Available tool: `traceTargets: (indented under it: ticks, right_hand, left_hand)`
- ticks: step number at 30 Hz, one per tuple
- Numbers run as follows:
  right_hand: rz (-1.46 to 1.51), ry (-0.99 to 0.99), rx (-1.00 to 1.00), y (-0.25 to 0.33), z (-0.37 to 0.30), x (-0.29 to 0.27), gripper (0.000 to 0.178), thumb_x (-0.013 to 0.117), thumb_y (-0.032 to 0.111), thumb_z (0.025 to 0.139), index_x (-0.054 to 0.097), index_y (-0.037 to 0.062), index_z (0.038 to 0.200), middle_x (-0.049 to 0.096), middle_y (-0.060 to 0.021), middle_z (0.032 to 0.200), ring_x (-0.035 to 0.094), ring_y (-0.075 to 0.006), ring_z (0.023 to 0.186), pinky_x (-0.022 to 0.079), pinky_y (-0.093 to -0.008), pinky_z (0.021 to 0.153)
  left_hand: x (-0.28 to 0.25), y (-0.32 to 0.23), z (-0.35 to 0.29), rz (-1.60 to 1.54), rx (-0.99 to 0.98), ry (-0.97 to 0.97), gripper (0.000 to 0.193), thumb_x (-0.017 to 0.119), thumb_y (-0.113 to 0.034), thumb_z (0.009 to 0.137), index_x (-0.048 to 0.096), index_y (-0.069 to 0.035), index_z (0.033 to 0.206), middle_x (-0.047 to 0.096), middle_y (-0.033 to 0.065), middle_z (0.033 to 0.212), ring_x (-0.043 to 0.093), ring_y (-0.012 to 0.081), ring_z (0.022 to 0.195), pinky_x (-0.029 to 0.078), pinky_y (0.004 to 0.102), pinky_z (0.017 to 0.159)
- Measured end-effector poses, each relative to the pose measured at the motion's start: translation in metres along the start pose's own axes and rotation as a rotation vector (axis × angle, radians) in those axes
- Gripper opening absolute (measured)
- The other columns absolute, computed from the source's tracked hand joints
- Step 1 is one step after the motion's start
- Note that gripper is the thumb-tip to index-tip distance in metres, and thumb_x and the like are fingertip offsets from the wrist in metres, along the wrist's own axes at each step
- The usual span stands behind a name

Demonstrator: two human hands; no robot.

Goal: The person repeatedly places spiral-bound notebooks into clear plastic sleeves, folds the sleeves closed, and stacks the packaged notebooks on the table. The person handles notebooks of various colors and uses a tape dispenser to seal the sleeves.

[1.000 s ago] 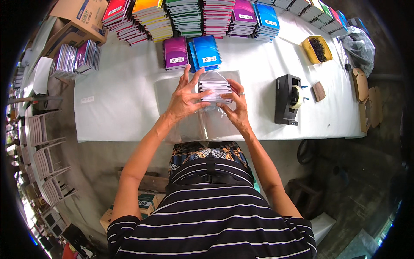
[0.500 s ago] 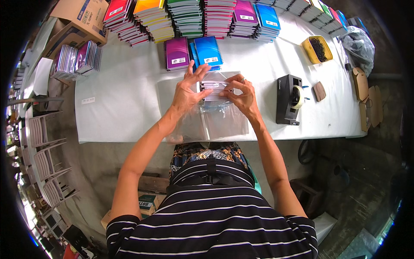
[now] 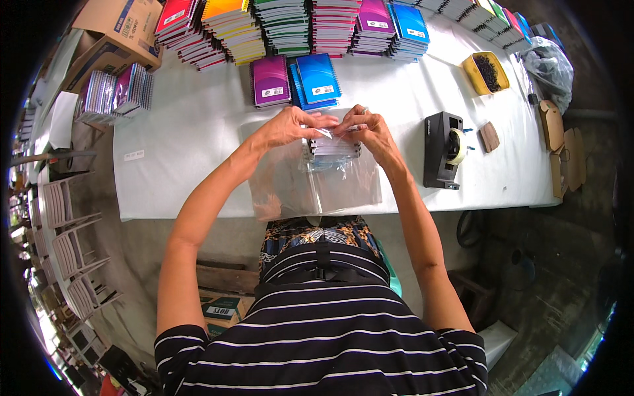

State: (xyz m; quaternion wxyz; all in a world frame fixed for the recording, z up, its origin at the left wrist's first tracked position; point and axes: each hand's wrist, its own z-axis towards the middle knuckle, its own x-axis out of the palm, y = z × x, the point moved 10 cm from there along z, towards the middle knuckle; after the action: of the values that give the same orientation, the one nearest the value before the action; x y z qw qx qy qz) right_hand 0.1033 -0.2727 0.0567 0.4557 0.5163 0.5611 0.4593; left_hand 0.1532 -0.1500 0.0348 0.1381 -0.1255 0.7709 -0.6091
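Note:
A small stack of spiral notebooks [image 3: 335,150] stands in front of me on the table, pages' edges and black binding showing through clear plastic film. My left hand [image 3: 294,127] reaches over its far left side, thumb and fingers pinching the film. My right hand [image 3: 371,134] is closed on the same film at the far right corner, its fingertips close to the left ones. Flat clear plastic sheets or bags [image 3: 281,191] spread under the stack toward the table's near edge. Just beyond my hands lie a purple notebook [image 3: 270,78] and blue notebooks [image 3: 317,76].
Tall notebook stacks [image 3: 284,30] line the far edge. To the right stand a black tape dispenser [image 3: 436,152], a brown block [image 3: 489,137] and a yellow tub [image 3: 485,72] of small dark pieces. Wrapped notebooks [image 3: 115,91] and a cardboard box [image 3: 119,39] are at the left.
Both hands have shifted from the sides of the stack to its far edge. My left hand has turned inward, and the fingertips have come together on the film.

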Motion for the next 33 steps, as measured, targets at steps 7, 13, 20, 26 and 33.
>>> traceTargets:
  ticks: [7, 13, 20, 26, 33]
  right_hand:
    - [-0.272, -0.021, -0.098, 0.019, -0.008, 0.004, 0.027, 0.062, -0.007, 0.07, 0.077, 0.0053, 0.089, 0.061, -0.0071, 0.104, 0.058, -0.0203, 0.103, 0.048, -0.0346, 0.086]
    - [-0.427, -0.596, -0.14, 0.028, -0.116, -0.152, 0.015, 0.069, 0.001, 0.077, 0.077, 0.006, 0.088, 0.065, -0.0109, 0.113, 0.061, -0.0242, 0.101, 0.049, -0.0363, 0.087]
    - [-0.164, -0.768, 0.594, -0.102, -0.229, -0.263, 0.04, 0.077, 0.034, 0.08, 0.073, -0.0028, 0.095, 0.068, -0.009, 0.086, 0.063, -0.0224, 0.078, 0.049, -0.0375, 0.078]
    - [0.46, -0.717, 0.259, -0.127, -0.235, -0.247, 0.016, 0.071, 0.015, 0.087, 0.067, 0.0004, 0.092, 0.064, -0.0164, 0.111, 0.054, -0.0277, 0.117, 0.045, -0.0565, 0.096]
    - [0.404, -0.853, 0.091, -0.166, -0.283, -0.237, 0.012, 0.076, 0.011, 0.077, 0.07, 0.0007, 0.079, 0.042, -0.0201, 0.145, 0.033, -0.0324, 0.138, 0.041, -0.05, 0.101]
  left_hand:
    - [0.034, -0.053, -0.035, 1.243, 0.117, -0.099, 0.082, 0.073, -0.041, 0.076, 0.036, -0.031, 0.148, 0.026, -0.0087, 0.158, 0.01, 0.0326, 0.148, 0.014, 0.0615, 0.117]
    - [0.047, -0.059, -0.045, 1.478, 0.199, -0.203, 0.077, 0.072, -0.041, 0.078, 0.04, -0.027, 0.147, 0.035, -0.0125, 0.153, 0.016, 0.0289, 0.148, 0.01, 0.0578, 0.118]
    - [0.053, -0.064, -0.044, 1.433, 0.192, -0.221, 0.076, 0.076, -0.028, 0.076, 0.044, -0.026, 0.145, 0.037, -0.0121, 0.152, 0.019, 0.0292, 0.147, 0.011, 0.0563, 0.118]
    - [0.055, -0.061, -0.042, 1.441, 0.208, -0.228, 0.075, 0.075, -0.029, 0.076, 0.044, -0.026, 0.144, 0.037, -0.0117, 0.152, 0.019, 0.0283, 0.147, 0.013, 0.0562, 0.118]
    - [0.057, -0.062, -0.041, 1.426, 0.207, -0.238, 0.074, 0.075, -0.028, 0.077, 0.044, -0.026, 0.145, 0.036, -0.0116, 0.153, 0.019, 0.0284, 0.147, 0.012, 0.0557, 0.118]
